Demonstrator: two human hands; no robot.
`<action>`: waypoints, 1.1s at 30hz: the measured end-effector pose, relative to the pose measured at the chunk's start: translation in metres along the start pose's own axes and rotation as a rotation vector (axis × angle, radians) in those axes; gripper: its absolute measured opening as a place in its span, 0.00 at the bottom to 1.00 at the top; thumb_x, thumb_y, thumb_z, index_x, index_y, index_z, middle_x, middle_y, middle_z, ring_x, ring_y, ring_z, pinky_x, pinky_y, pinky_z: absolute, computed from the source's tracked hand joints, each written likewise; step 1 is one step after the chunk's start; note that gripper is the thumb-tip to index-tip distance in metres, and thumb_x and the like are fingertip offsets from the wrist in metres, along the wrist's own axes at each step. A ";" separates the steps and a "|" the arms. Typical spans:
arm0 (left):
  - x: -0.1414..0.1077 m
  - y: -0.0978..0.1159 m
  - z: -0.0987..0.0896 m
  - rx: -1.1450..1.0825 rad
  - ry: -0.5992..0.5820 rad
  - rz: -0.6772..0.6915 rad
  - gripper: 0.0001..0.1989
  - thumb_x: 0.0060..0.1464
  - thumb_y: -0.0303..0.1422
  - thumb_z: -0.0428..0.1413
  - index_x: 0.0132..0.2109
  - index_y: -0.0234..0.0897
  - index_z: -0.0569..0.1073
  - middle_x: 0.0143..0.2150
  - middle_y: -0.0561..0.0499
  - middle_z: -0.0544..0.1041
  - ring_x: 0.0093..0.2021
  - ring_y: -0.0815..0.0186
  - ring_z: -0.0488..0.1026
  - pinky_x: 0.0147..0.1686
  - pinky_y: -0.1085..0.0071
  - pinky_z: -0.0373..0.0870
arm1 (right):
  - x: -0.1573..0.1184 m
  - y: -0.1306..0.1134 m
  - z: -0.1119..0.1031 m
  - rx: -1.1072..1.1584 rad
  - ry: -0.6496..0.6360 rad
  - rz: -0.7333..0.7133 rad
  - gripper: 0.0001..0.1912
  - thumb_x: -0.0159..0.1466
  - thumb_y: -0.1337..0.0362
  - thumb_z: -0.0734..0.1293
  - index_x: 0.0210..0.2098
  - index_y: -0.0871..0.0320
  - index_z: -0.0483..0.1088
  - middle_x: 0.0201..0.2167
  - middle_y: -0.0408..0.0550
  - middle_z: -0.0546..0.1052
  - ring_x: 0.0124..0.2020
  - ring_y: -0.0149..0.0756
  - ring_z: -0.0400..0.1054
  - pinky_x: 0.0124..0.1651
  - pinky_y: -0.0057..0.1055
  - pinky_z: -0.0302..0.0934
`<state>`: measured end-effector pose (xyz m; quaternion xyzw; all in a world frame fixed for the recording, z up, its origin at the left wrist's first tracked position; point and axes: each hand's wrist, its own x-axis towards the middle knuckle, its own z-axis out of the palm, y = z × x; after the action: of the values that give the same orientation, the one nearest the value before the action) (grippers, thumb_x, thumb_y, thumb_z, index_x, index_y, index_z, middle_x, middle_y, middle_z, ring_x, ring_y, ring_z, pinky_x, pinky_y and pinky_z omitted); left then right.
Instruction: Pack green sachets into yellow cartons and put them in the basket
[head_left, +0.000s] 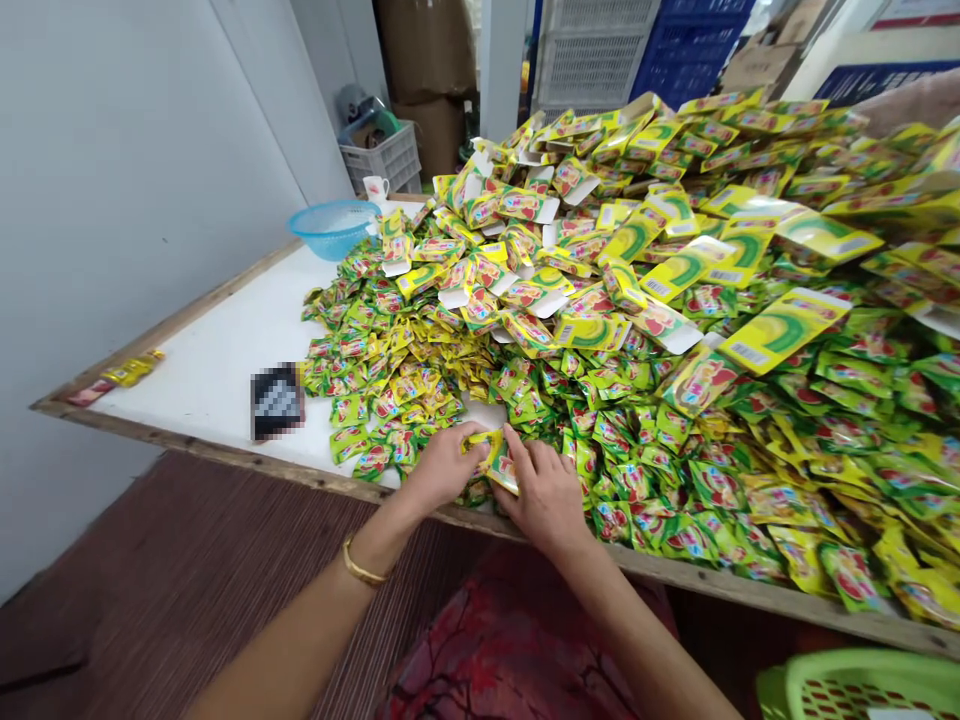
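Note:
Between my hands, close to the table's front edge, is a small yellow-green printed carton [501, 466]. My left hand [442, 466] pinches its left end, thumb and fingers closed on it. Curled round the right side of the same carton is my right hand [547, 490]. Small green candy-like packets [645, 475] lie thickly to the right of my hands, and yellow packets [442, 350] are heaped just beyond them. Farther back, many yellow-green cartons [622, 240], several with white flaps standing out, rest on top of the packets. What is inside the held carton is hidden.
A wooden rim [225, 452] edges the white table. On its left part are a blue plastic basket [330, 232], a blurred dark object [277, 402] and a yellow packet strip [129, 370]. A green basket [870, 680] stands below at right. Stacked crates [592, 50] are behind.

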<state>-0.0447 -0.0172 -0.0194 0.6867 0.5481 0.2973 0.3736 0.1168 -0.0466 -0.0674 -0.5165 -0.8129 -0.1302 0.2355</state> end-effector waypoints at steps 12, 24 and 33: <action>0.019 0.020 -0.010 0.424 -0.224 -0.029 0.14 0.51 0.30 0.48 0.19 0.35 0.68 0.16 0.57 0.56 0.21 0.70 0.53 0.25 0.72 0.47 | -0.002 -0.001 -0.003 -0.012 0.023 -0.064 0.30 0.64 0.54 0.61 0.61 0.64 0.56 0.42 0.55 0.70 0.39 0.41 0.60 0.38 0.36 0.49; 0.022 0.018 -0.022 0.074 -0.314 0.164 0.12 0.46 0.30 0.53 0.18 0.35 0.70 0.15 0.57 0.62 0.19 0.71 0.57 0.22 0.75 0.52 | -0.003 0.001 -0.005 0.002 0.063 -0.083 0.29 0.65 0.54 0.59 0.59 0.67 0.58 0.42 0.56 0.71 0.40 0.42 0.60 0.39 0.37 0.50; 0.012 0.011 -0.019 0.221 -0.203 0.099 0.11 0.46 0.30 0.52 0.19 0.36 0.73 0.20 0.53 0.69 0.24 0.68 0.63 0.29 0.74 0.58 | -0.003 -0.003 -0.008 0.011 0.003 -0.127 0.30 0.62 0.56 0.64 0.59 0.65 0.58 0.42 0.55 0.71 0.39 0.42 0.61 0.39 0.37 0.52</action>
<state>-0.0517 -0.0028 -0.0002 0.7764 0.5024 0.1825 0.3340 0.1167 -0.0534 -0.0622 -0.4623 -0.8444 -0.1413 0.2309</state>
